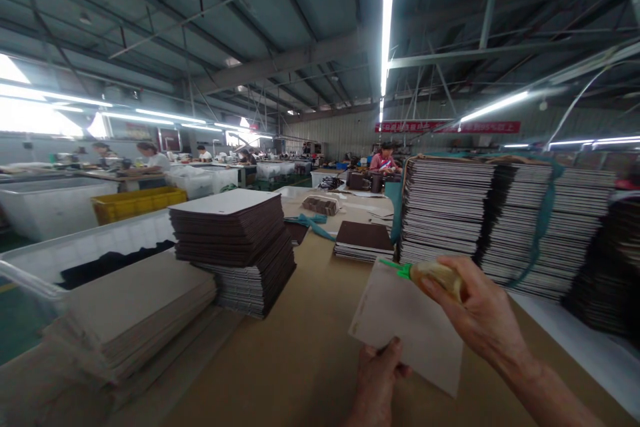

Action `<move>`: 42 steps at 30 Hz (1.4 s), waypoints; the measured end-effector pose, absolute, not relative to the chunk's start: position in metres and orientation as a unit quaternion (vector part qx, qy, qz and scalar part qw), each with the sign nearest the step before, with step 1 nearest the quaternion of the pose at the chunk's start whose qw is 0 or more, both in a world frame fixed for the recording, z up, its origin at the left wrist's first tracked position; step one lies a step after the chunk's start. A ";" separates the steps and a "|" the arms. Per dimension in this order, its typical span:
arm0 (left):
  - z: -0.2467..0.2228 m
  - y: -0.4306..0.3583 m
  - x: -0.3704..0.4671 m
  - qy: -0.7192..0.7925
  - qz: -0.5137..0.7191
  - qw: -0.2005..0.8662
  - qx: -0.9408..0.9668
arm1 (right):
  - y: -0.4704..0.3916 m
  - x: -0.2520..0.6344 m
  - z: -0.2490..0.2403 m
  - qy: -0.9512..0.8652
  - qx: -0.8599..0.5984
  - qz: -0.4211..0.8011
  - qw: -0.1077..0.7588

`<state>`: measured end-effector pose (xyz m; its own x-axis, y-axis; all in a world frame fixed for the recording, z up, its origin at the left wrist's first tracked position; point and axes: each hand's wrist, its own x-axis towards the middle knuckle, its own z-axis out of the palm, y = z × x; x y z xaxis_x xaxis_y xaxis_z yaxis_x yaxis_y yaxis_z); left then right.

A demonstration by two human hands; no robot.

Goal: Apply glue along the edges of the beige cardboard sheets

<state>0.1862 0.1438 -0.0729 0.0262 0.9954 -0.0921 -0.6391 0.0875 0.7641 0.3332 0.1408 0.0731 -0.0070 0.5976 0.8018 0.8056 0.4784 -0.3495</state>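
My left hand pinches the near edge of a pale cardboard sheet and holds it tilted above the brown table. My right hand grips a small yellowish glue bottle whose green nozzle touches the sheet's upper edge.
A stack of dark brown sheets with a white top stands left of centre. Tall tied stacks fill the right. A low brown stack lies ahead, pale boards at the left. White bins, a yellow crate and seated workers are farther off.
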 end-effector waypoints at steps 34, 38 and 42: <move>-0.067 0.141 0.183 0.355 0.610 0.649 0.284 | 0.114 0.359 0.081 -0.706 -0.567 -0.158 0.395; -0.064 0.139 0.181 0.364 0.603 0.651 0.284 | 0.113 0.363 0.081 -0.703 -0.579 -0.153 0.383; -0.060 0.137 0.180 0.353 0.604 0.652 0.293 | 0.108 0.369 0.078 -0.698 -0.590 -0.148 0.378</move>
<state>0.1803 0.1371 -0.0604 0.0211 0.9940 -0.1069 -0.5800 0.0993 0.8085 0.3693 0.1084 0.0780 -0.0191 0.7122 0.7017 0.9353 0.2608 -0.2393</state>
